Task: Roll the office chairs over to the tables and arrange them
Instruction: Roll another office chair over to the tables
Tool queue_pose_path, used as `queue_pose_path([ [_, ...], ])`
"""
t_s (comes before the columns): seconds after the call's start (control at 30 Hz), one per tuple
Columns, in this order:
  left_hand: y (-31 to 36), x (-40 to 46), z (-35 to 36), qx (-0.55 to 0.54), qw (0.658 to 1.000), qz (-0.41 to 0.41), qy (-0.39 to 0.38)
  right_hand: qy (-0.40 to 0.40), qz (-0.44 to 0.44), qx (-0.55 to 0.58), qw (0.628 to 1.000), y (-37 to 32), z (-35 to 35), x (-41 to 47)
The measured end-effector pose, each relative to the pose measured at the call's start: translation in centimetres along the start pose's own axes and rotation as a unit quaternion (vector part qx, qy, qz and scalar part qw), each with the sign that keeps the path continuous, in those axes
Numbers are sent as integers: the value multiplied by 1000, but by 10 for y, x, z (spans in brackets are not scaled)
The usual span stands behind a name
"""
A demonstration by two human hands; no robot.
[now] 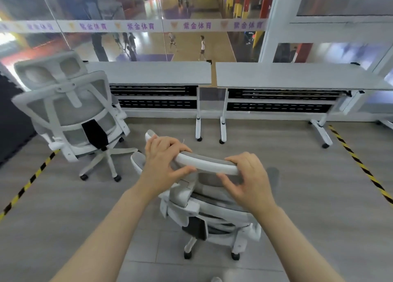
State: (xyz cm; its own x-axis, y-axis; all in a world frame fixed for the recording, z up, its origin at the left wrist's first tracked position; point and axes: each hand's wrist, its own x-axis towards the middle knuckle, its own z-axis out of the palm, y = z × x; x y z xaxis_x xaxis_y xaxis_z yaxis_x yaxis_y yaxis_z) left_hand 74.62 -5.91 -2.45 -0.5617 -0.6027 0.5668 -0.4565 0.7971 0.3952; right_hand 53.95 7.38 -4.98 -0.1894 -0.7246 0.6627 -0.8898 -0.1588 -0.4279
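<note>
A white and grey mesh office chair (209, 209) stands right below me, seen from behind and above. My left hand (163, 162) grips the left end of its headrest, fingers curled over the top. My right hand (247, 177) holds the right end, with the thumb under the rim. A second matching office chair (70, 111) stands at the left, its back toward me, in front of the left table (153, 72). The right table (297, 75) stands beside it along the glass wall, with a narrow gap between the two.
Black-and-yellow floor tape runs along the left (27, 186) and the right (361, 167) of the grey floor. Both tables have white legs on castors (198, 133). A dark panel (12, 120) lies at the far left. Behind the glass is a sports court with people.
</note>
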Motion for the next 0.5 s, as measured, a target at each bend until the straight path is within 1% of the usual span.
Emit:
queue_pose_path([
  [0.13, -20, 42, 14, 6, 1000, -21, -2, -20, 2, 24, 1000, 29, 17, 41],
  [0.3, -50, 90, 33, 23, 999, -42, -4, -44, -16, 39, 998, 67, 41, 94],
  [0.5, -85, 147, 57, 38, 998, -41, 9, -60, -6, 48, 997, 107, 71, 150],
])
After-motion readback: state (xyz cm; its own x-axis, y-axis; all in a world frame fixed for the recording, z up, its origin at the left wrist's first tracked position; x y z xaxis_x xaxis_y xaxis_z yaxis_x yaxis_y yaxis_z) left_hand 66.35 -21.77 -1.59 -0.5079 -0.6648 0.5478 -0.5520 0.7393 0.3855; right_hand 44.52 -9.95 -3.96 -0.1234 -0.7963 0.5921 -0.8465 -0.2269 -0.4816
